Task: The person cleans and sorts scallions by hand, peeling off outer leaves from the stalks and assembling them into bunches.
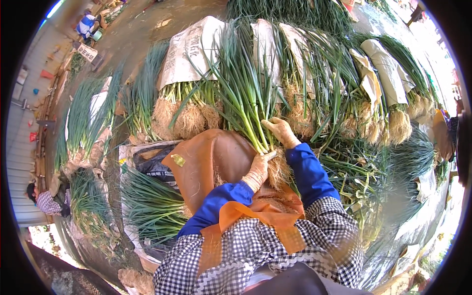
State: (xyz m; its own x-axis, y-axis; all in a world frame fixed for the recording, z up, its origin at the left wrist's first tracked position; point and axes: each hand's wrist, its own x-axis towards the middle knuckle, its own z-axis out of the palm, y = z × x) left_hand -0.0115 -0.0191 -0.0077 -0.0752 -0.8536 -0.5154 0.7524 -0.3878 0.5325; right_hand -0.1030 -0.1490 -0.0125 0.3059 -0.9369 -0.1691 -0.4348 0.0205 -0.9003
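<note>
A bunch of green onions (pixel 248 98), with long green leaves, pale stalks and brown roots, stands over my orange apron (pixel 211 157). My left hand (pixel 259 168), in a worn beige glove, grips the bunch low by its stalks just above the roots. My right hand (pixel 281 131), also gloved, closes on the stalks a little higher on the right side. Both forearms wear blue sleeve covers over a black-and-white checked shirt.
Bundles of green onions wrapped in printed sacking (pixel 189 54) lie in a row beyond my hands. More loose onions (pixel 152 204) lie at my left and trimmed leaves (pixel 359 172) at my right. A person in a checked top (pixel 46 201) crouches at far left; another (pixel 87 24) is far back.
</note>
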